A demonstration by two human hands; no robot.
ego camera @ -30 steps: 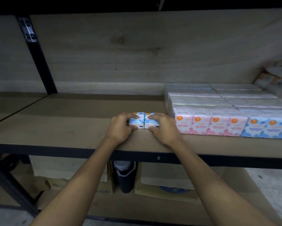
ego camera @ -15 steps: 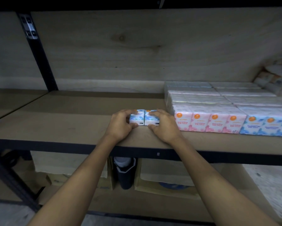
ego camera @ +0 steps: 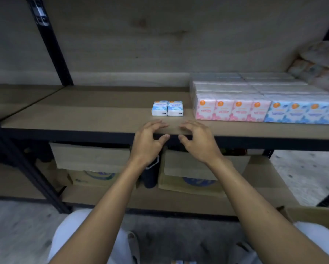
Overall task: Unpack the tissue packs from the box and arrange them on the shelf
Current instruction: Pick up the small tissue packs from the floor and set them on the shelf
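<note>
Two small blue-and-white tissue packs (ego camera: 167, 108) stand side by side on the wooden shelf (ego camera: 95, 115), just left of a block of pink packs (ego camera: 232, 109) and blue packs (ego camera: 302, 113). My left hand (ego camera: 148, 143) and my right hand (ego camera: 199, 141) hover at the shelf's front edge, below the two small packs and apart from them. Both hands are empty with fingers spread and curled. A cardboard box corner (ego camera: 312, 216) shows at the lower right.
More wrapped packs (ego camera: 321, 67) are piled at the far right of the shelf. Cardboard boxes (ego camera: 89, 159) and a dark bottle (ego camera: 150, 176) sit on the lower shelf. A black upright post (ego camera: 49, 42) stands at the left. My knees are at the bottom.
Both hands let go of the two small blue packs and drew back toward me to the shelf's front edge. The view tilted down, showing the lower shelf and my knees.
</note>
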